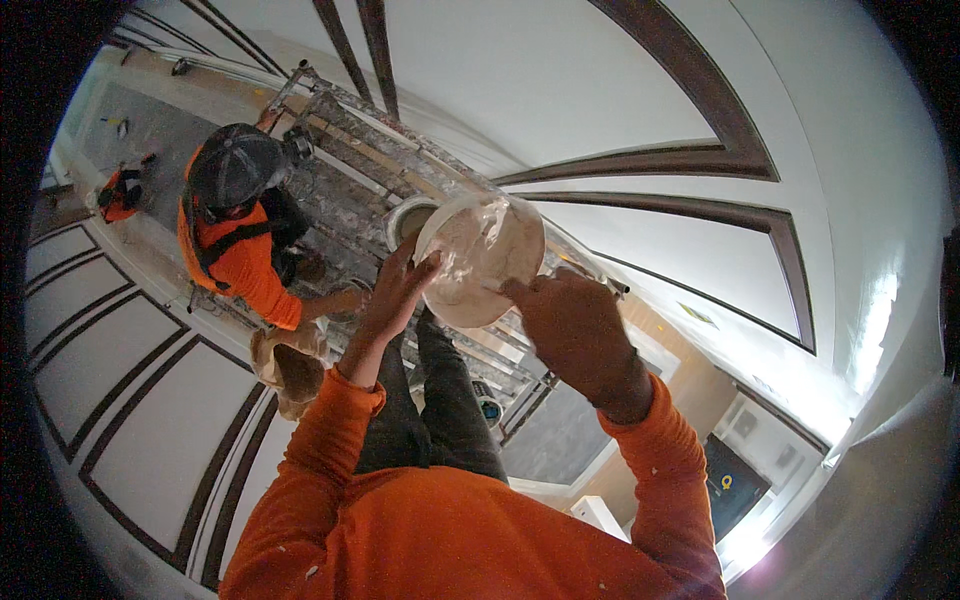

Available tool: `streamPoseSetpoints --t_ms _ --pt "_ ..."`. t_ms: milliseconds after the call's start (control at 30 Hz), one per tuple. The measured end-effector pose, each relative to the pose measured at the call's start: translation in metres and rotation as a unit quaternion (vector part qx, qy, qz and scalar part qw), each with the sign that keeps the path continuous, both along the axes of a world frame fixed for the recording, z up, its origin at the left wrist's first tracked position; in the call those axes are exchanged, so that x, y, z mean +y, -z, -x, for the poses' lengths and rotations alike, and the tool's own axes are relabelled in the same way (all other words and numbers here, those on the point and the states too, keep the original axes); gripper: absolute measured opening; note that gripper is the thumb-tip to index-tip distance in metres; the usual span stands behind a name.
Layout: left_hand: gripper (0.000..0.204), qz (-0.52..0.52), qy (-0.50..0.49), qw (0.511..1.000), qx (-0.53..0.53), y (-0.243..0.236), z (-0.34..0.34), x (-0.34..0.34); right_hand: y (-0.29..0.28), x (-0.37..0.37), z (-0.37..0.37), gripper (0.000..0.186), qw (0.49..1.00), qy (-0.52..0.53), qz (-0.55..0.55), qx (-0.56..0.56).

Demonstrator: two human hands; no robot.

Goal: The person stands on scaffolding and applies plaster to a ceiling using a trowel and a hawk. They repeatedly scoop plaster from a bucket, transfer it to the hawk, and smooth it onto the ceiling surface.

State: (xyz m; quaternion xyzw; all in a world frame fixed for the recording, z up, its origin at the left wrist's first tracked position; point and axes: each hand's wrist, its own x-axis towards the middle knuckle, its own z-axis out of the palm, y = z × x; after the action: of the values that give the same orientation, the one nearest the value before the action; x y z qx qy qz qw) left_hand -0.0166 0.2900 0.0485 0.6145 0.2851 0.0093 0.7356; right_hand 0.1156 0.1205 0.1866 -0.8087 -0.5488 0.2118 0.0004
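Note:
A round, translucent plastic tub (482, 262) smeared inside with pale beige paste is held up in front of me. My left hand (398, 292) grips its left side, with the thumb at the rim and the fingers behind, partly hidden. At the right rim is my right hand (578, 328), closed, with the back of the hand up. A small pale end shows by its fingertips inside the tub; whether that is a tool or paste I cannot make out. Just behind the tub stands a white bucket (408, 220) on the scaffold planks.
I am on a paste-splattered scaffold platform (350, 190). A co-worker (235, 225) in orange and a dark cap crouches at the left, one hand near a crumpled paper bag (292, 368). White panelled walls (560, 90) with dark trim run along both sides. Far below, another person (120, 195) is on the floor.

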Motion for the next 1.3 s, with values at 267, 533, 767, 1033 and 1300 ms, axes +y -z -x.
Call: streamPoseSetpoints --t_ms 267,533,767,1033,1300 --pt "0.071 0.054 -0.042 0.998 -0.001 0.003 -0.027 -0.004 0.032 0.014 -0.045 0.037 0.986 0.013 0.033 0.165" --pt "0.079 0.204 -0.096 0.974 0.008 0.011 -0.042 0.004 0.049 -0.036 -0.09 0.061 0.846 0.236 -0.152 0.453" --pt "0.075 0.181 -0.096 0.978 -0.029 0.035 -0.031 0.019 0.077 -0.067 -0.051 0.063 0.674 0.482 -0.267 0.493" --pt "0.061 -0.266 0.094 0.959 0.001 0.071 -0.051 0.029 0.073 -0.054 -0.046 0.05 0.91 0.306 -0.157 0.23" --pt "0.072 0.091 -0.003 0.991 -0.098 0.079 -0.087 0.014 0.038 -0.026 -0.036 0.056 0.685 0.434 -0.366 0.456"
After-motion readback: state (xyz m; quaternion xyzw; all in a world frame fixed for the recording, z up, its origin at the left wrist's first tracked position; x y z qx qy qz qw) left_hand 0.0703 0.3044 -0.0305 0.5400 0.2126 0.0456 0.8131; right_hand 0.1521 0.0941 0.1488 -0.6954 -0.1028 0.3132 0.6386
